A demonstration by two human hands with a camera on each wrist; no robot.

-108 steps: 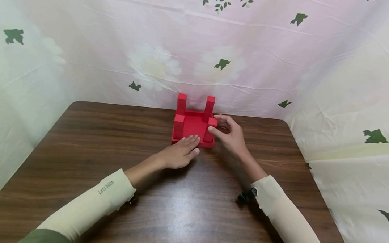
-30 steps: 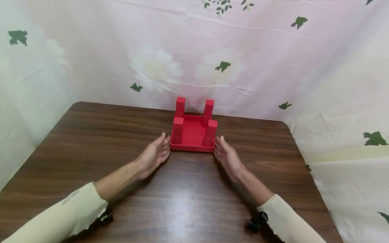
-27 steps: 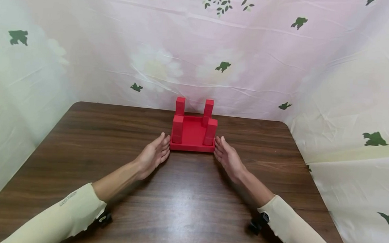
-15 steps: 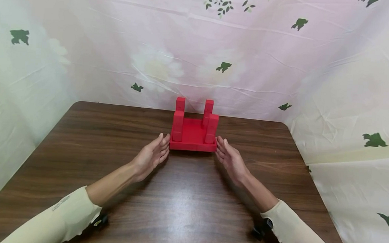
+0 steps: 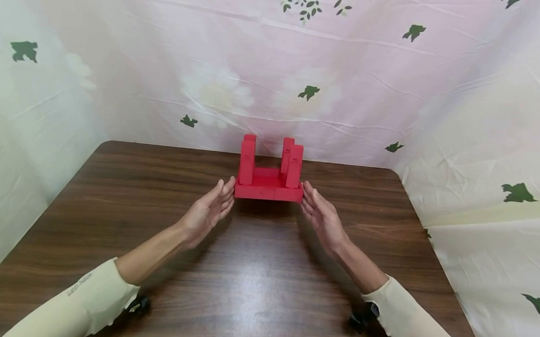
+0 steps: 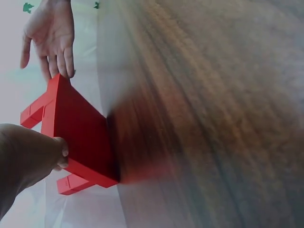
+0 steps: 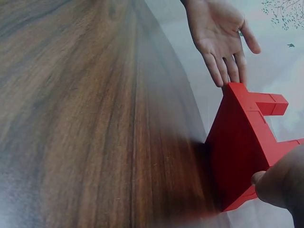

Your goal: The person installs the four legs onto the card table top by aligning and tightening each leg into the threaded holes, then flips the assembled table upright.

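Observation:
A red shallow-rimmed frame (image 5: 269, 193) with several square posts standing up from its corners, like a small upturned table, is near the back of the table. It tilts: its front edge is off the tabletop, and its underside (image 6: 85, 133) shows in the left wrist view. My left hand (image 5: 204, 217) presses its left end with straight fingers, thumb up. At the right end, my right hand (image 5: 325, 223) does likewise, palm facing inward. The right wrist view shows fingertips touching the red frame (image 7: 237, 147) at both ends.
The brown wood-grain table (image 5: 256, 268) reaches back to a pale printed cloth (image 5: 165, 73), which hangs close behind the red frame and along both sides. Dark wrist devices (image 5: 364, 317) sit under the light sleeves (image 5: 97, 296).
Earlier, my left hand lay at the frame's front rim and my right hand held a front post. Both hands then moved to its ends, and the front edge has risen.

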